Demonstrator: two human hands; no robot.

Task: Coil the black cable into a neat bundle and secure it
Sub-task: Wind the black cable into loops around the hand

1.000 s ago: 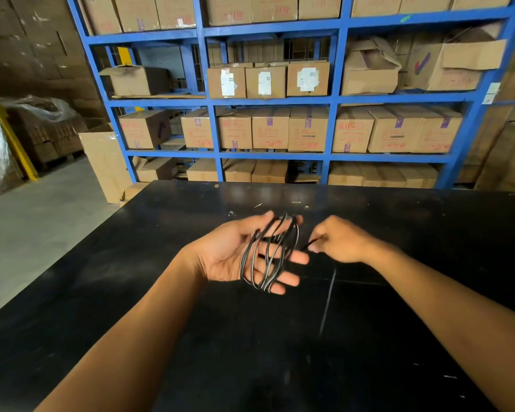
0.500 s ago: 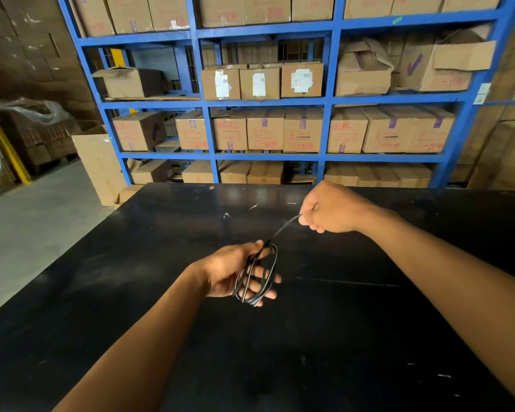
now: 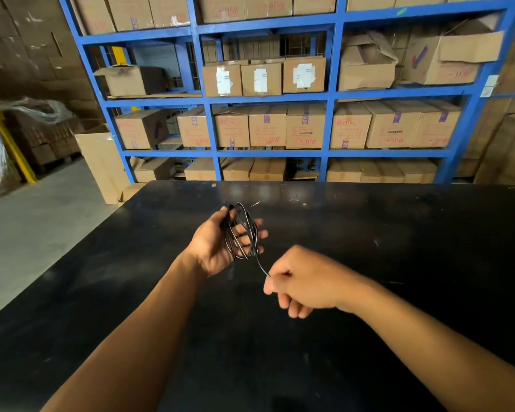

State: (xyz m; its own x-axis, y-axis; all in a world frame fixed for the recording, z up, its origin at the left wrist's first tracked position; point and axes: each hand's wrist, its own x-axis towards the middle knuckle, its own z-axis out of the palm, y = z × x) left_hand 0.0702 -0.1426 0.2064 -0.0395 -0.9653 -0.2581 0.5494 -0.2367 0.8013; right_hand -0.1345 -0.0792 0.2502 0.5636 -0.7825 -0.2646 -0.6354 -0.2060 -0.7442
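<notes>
Left hand (image 3: 217, 248) is up over the matte black tabletop (image 3: 399, 239), palm turned inward and fingers (image 3: 252, 233) spread fairly wide, and the thin black cable (image 3: 241, 231) sits looped around them in several oval turns, the loops running from above the fingertips down past the little finger. So that hand is carrying the coil rather than squeezing it; the fingers stay apart with the strands passing across them. From the bottom of the coil one loose strand drops away toward the right hand (image 3: 302, 282), which sits just below and to the near side of the bundle, apart from the left hand. That right hand is curled into a tight fist, and the strand disappears between thumb and forefinger, pinched there; the very end of the cable is hidden inside the grip. Both forearms reach in bare from the near edge. Beyond the coil, past the far table edge, stands a blue steel shelving rack (image 3: 332, 96) stacked with brown cardboard boxes (image 3: 305, 126).
</notes>
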